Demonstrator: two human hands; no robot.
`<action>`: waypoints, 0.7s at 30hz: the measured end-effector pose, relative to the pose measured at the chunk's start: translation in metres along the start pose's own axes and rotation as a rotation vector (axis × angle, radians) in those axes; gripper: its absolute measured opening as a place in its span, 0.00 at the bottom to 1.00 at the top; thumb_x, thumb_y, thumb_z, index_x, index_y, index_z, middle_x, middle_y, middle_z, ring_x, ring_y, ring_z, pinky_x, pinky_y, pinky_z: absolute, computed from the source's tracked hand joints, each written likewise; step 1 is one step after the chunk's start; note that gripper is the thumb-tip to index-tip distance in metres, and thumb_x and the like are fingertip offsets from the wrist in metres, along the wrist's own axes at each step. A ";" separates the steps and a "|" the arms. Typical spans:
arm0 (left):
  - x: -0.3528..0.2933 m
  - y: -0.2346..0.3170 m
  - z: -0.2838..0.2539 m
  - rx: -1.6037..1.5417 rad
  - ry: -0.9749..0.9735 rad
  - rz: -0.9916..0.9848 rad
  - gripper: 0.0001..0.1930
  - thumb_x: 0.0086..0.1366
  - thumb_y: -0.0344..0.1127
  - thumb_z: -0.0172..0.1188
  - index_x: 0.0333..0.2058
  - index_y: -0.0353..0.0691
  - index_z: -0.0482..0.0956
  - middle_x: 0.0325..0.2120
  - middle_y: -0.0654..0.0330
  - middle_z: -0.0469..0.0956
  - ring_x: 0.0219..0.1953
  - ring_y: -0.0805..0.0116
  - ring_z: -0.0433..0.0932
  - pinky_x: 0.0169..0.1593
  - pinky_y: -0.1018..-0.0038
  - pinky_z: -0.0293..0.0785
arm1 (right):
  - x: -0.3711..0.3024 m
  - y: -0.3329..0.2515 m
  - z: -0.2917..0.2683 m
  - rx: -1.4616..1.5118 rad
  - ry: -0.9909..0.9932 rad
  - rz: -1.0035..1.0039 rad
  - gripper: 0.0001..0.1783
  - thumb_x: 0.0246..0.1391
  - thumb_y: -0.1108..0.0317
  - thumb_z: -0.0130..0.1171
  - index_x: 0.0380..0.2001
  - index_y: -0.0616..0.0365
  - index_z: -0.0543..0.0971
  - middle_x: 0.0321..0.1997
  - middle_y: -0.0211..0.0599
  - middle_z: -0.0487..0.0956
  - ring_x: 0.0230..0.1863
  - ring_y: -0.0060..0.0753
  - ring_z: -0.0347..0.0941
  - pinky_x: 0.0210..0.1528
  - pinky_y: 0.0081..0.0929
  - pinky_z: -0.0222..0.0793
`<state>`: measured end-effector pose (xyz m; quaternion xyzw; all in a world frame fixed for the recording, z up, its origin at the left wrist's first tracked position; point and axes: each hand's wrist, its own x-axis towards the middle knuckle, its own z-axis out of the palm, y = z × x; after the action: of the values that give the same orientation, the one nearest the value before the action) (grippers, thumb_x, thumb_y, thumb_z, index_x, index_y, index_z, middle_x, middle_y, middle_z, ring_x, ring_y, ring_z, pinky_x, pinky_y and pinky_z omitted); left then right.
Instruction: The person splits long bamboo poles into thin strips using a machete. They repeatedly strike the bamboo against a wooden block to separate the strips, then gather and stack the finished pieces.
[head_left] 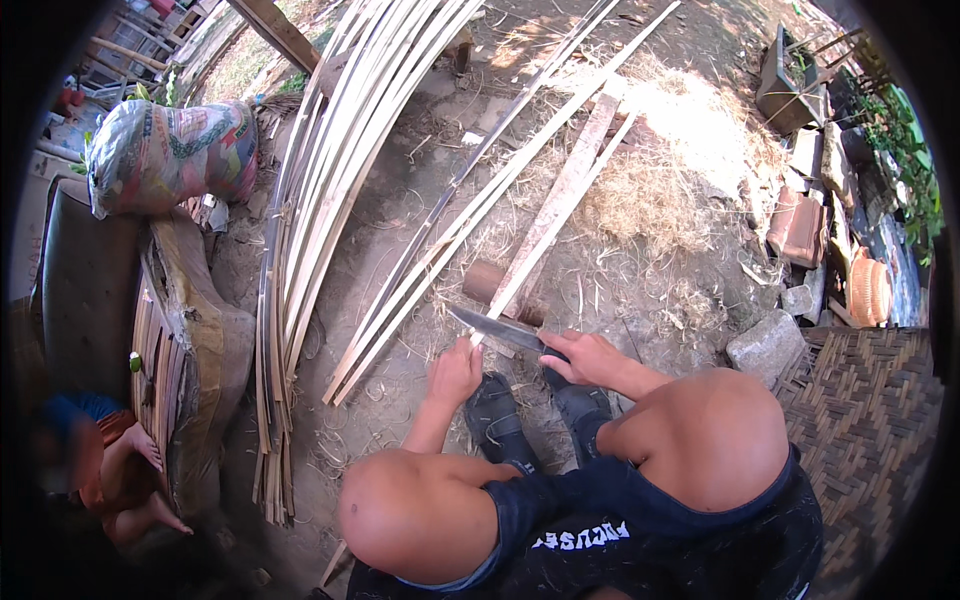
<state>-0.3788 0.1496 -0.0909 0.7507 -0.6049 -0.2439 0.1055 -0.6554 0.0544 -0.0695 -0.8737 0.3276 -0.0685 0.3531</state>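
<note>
Bamboo strip point(545, 215) in left hand point(455, 372) runs up-right, away.

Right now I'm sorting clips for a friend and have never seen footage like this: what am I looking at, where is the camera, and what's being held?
There is no machine here. A person wears a wide-angle camera on the head, looking down, so the edges bend and you see their own knees and dark shoes at the bottom. The right hand grips a big knife. The left hand holds the near end of a bamboo strip at the blade. On the dirt ground lie more loose strips, a large bundle of strips to the left, dry shavings, and a stone. A stuffed sack sits upper left, a woven mat at right. Another person crouches at far left.
</note>
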 end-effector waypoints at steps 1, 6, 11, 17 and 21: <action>-0.003 0.000 -0.003 0.001 -0.052 -0.024 0.19 0.74 0.46 0.47 0.40 0.35 0.76 0.27 0.38 0.79 0.33 0.34 0.79 0.38 0.46 0.72 | -0.003 0.008 0.003 -0.028 0.050 0.045 0.24 0.65 0.50 0.55 0.59 0.49 0.75 0.37 0.57 0.81 0.36 0.63 0.80 0.40 0.53 0.77; -0.005 -0.020 -0.024 0.019 -0.164 -0.011 0.23 0.76 0.50 0.42 0.34 0.35 0.76 0.27 0.38 0.80 0.34 0.34 0.80 0.38 0.44 0.73 | 0.010 0.175 -0.089 -0.097 0.465 0.700 0.22 0.66 0.52 0.53 0.54 0.56 0.77 0.30 0.54 0.82 0.33 0.58 0.81 0.38 0.51 0.76; 0.001 -0.017 -0.032 -0.240 -0.215 -0.116 0.26 0.76 0.50 0.42 0.30 0.34 0.79 0.26 0.40 0.79 0.34 0.37 0.79 0.39 0.51 0.73 | 0.036 0.072 -0.087 0.034 0.282 0.408 0.24 0.68 0.50 0.50 0.53 0.59 0.77 0.32 0.54 0.82 0.33 0.56 0.81 0.38 0.50 0.77; -0.006 -0.025 -0.022 -0.292 -0.254 -0.107 0.26 0.76 0.50 0.43 0.28 0.35 0.80 0.21 0.47 0.77 0.27 0.48 0.78 0.36 0.56 0.72 | 0.032 0.061 -0.048 -0.168 0.176 0.178 0.23 0.66 0.49 0.52 0.55 0.51 0.75 0.32 0.58 0.80 0.32 0.63 0.79 0.35 0.52 0.77; -0.006 -0.049 -0.027 -0.571 -0.385 -0.210 0.27 0.77 0.51 0.44 0.30 0.35 0.79 0.14 0.62 0.70 0.19 0.68 0.70 0.26 0.67 0.67 | 0.054 0.067 -0.053 -0.038 0.236 0.370 0.23 0.66 0.49 0.53 0.56 0.51 0.73 0.30 0.56 0.80 0.33 0.64 0.79 0.35 0.55 0.76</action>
<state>-0.3246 0.1638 -0.0883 0.6893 -0.4407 -0.5495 0.1694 -0.6672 -0.0460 -0.0808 -0.7911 0.5226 -0.0980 0.3024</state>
